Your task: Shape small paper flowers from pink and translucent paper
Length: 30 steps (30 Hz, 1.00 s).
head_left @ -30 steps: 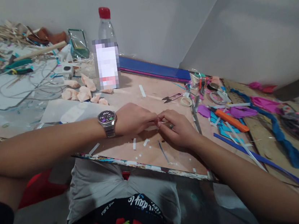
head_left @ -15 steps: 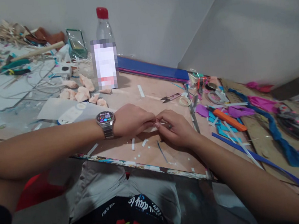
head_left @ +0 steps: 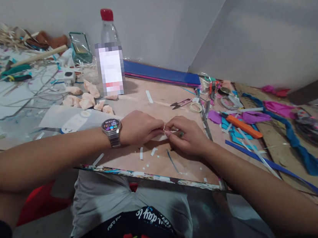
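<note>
bare left hand and bare right hand: fingertips pinching nearly closed, meeting | small thin pale piece of unclear material: sitting between both pinches, neither hand lying nearer | long axis: fingers hiding it, cannot tell

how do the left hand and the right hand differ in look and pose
The left hand has a watch at its wrist; the right hand has a bare wrist. The left hand reaches in almost level from the picture's left; the right hand slants up from the lower right. Both bring their fingertips together over the table, pinching something too small to make out.
</note>
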{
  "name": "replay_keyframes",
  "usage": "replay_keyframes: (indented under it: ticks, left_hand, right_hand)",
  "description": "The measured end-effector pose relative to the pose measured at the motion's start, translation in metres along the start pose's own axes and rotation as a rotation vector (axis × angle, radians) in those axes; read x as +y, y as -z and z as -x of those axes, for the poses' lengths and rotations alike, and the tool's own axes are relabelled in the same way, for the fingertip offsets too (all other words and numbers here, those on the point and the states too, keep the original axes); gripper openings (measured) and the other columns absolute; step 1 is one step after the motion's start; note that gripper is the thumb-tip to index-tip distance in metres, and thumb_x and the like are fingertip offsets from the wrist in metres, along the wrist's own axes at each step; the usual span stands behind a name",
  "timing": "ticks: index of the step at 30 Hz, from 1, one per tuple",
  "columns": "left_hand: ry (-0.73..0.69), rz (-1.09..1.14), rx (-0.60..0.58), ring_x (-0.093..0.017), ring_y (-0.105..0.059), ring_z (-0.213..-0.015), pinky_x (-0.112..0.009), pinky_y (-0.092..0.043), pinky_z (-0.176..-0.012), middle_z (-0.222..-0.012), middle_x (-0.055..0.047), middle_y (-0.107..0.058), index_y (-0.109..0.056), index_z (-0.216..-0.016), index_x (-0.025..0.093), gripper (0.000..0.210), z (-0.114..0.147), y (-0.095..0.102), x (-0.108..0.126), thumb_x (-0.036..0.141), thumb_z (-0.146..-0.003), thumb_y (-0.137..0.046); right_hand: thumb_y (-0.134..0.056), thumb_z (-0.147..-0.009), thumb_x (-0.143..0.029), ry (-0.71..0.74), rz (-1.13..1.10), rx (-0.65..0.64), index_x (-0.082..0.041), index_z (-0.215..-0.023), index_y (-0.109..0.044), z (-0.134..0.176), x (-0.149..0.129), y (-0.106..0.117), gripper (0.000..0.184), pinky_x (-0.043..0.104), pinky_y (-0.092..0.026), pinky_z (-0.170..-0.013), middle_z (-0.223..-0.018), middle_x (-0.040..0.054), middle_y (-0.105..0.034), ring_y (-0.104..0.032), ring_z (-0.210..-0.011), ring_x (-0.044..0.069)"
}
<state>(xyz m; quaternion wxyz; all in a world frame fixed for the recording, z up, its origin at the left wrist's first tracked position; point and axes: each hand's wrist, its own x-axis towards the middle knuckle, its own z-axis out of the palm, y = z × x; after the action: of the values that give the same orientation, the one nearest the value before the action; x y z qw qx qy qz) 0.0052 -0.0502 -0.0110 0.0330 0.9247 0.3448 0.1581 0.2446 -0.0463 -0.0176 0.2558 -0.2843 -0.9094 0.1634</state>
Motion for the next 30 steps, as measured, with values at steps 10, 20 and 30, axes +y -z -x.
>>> replay_keyframes:
  ticks: [10, 20, 30]
  left_hand:
    - [0.005, -0.030, -0.031, -0.015, -0.066, -0.064, -0.030, -0.025, -0.056, -0.079, -0.002, -0.079, -0.077, -0.094, 0.021, 0.028, -0.0019, -0.0014, -0.0041, 0.039, -0.104, -0.058]
    - [-0.016, -0.017, -0.042, -0.014, -0.064, -0.064, -0.030, -0.024, -0.056, -0.080, -0.003, -0.079, -0.077, -0.095, 0.020, 0.028, -0.0012, -0.0038, -0.0057, 0.038, -0.104, -0.057]
    - [-0.045, 0.046, -0.021, -0.014, -0.063, -0.062, -0.029, -0.027, -0.056, -0.078, -0.003, -0.077, -0.075, -0.095, 0.021, 0.027, 0.0006, -0.0071, -0.0055, 0.039, -0.101, -0.056]
  right_hand:
    - [-0.062, -0.099, -0.025, -0.002, -0.014, -0.007, -0.022, -0.093, -0.067, -0.0013, -0.0012, 0.0003, 0.008, 0.036, -0.047, -0.076, -0.085, 0.0041, -0.073, -0.065, -0.080, 0.021]
    - [-0.062, -0.099, -0.027, -0.017, -0.016, -0.020, -0.022, -0.095, -0.070, -0.0011, -0.0029, 0.0001, 0.010, 0.036, -0.048, -0.076, -0.087, 0.0044, -0.075, -0.067, -0.081, 0.022]
    - [-0.063, -0.099, -0.029, -0.030, -0.051, -0.065, -0.021, -0.094, -0.070, -0.0008, -0.0028, 0.0001, 0.012, 0.033, -0.049, -0.073, -0.085, 0.0041, -0.076, -0.068, -0.078, 0.020]
